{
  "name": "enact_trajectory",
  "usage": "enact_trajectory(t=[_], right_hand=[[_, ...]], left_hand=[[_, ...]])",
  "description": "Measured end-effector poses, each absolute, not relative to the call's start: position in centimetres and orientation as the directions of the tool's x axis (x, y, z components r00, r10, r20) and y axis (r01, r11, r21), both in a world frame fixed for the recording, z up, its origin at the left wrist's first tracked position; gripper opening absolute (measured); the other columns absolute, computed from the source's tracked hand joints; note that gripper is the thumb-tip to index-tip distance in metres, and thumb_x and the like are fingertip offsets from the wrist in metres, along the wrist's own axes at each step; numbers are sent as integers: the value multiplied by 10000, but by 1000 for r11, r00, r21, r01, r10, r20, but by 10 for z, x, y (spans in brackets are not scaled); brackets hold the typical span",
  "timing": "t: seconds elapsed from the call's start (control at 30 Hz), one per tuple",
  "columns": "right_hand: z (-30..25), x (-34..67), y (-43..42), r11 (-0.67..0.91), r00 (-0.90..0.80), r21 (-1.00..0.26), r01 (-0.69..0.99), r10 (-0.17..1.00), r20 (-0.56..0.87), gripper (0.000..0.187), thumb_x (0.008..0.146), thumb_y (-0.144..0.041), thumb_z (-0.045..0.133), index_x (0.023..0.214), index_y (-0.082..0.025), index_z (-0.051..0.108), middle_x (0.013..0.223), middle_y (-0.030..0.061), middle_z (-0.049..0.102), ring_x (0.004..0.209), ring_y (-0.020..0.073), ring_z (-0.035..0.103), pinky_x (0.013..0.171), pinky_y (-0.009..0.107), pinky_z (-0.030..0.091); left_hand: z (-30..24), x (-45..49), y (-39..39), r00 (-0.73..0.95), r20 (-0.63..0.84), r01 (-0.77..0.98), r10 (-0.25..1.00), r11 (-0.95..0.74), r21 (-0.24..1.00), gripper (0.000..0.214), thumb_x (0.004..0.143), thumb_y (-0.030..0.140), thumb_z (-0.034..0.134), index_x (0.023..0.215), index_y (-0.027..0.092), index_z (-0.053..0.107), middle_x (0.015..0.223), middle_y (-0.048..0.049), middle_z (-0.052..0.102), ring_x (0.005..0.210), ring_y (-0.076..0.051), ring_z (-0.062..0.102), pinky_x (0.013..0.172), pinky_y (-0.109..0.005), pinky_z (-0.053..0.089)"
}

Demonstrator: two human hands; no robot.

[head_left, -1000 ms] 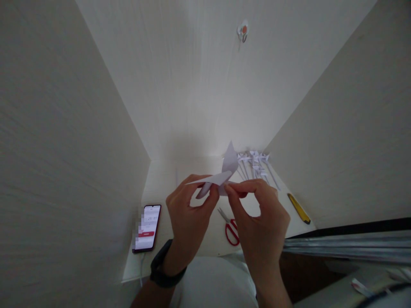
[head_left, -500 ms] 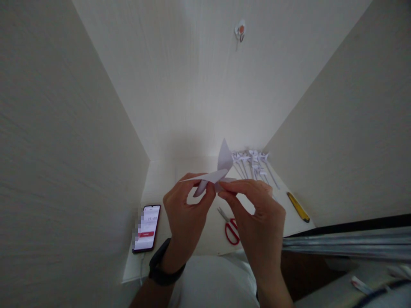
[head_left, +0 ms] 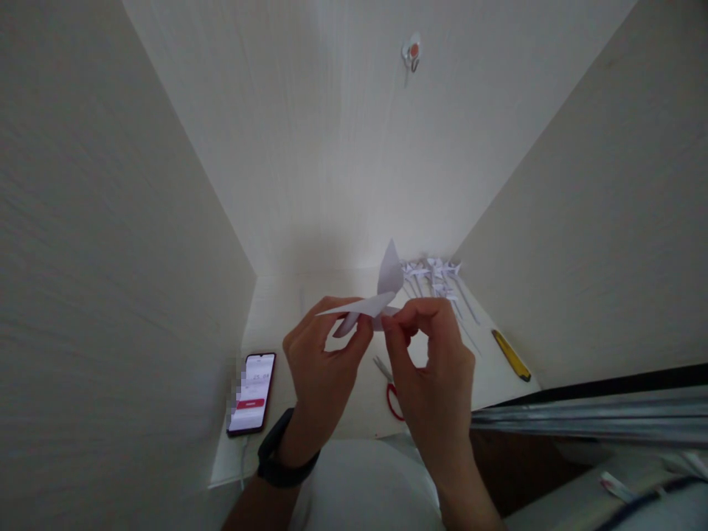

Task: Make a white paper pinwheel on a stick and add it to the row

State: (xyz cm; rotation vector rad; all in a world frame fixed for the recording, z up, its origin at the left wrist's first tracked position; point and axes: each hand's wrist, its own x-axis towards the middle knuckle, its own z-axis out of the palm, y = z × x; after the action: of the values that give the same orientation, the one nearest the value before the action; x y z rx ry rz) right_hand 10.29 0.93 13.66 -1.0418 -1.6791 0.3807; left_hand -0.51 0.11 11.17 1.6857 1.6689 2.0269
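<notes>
A folded piece of white paper (head_left: 390, 271) is held up over the table, with one pointed flap standing and another reaching left. My left hand (head_left: 326, 354) pinches it from the left between thumb and fingers. On the other side, my right hand (head_left: 434, 361) has its thumb and curled index finger closed on the paper's right edge. Red-handled scissors (head_left: 394, 402) lie below, partly covered by my right hand. Behind the hands, several white folded paper pieces on thin stems (head_left: 434, 271) rest at the table's back right.
On the left lies a lit phone (head_left: 251, 394) with a cable. A yellow cutter knife (head_left: 512, 355) lies by the right wall. Walls enclose the white table (head_left: 337, 424) on three sides. A hook (head_left: 412, 53) is fixed to the back wall.
My right hand has shifted slightly left and its fingers have curled more tightly at the paper's edge. The left hand keeps its pinch almost unmoved.
</notes>
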Motion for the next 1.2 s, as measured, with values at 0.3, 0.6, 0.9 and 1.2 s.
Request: enact_trajectory(t=[0.3,0.6,0.9,1.2], right_hand=[[135,101,9,556,9,-728,401,792,610,215,820,-77,588,796,-241,453,683,-64,536,581,98,535,540,215,434],[136,100,8,583,-41,-685,437,774,632,237,815,-50,548,754,-242,421,664,-66,519,577,99,522,546,210,435],[138,100,7,578,-25,-693,431,776,631,235,819,-55,559,760,-241,428,679,-62,519,601,103,534,558,213,438],[139,99,6,593,-46,-681,430,767,640,239,831,-49,545,753,-235,417,660,-75,495,570,85,494,537,191,407]], left_hand=[[111,-6,-1,-409,673,543,615,-429,722,128,752,64,661,790,178,704,728,7,701,631,-99,598,575,-216,468],[113,-5,-2,-415,662,525,624,-430,734,132,764,78,665,817,189,713,752,2,713,646,-107,612,581,-225,468],[114,-6,-3,-403,673,520,620,-450,726,130,765,61,658,798,178,704,749,0,708,637,-98,596,561,-217,460],[120,-6,-5,-383,697,571,606,-438,694,137,759,42,660,785,168,707,735,6,716,637,-91,614,563,-201,464]])
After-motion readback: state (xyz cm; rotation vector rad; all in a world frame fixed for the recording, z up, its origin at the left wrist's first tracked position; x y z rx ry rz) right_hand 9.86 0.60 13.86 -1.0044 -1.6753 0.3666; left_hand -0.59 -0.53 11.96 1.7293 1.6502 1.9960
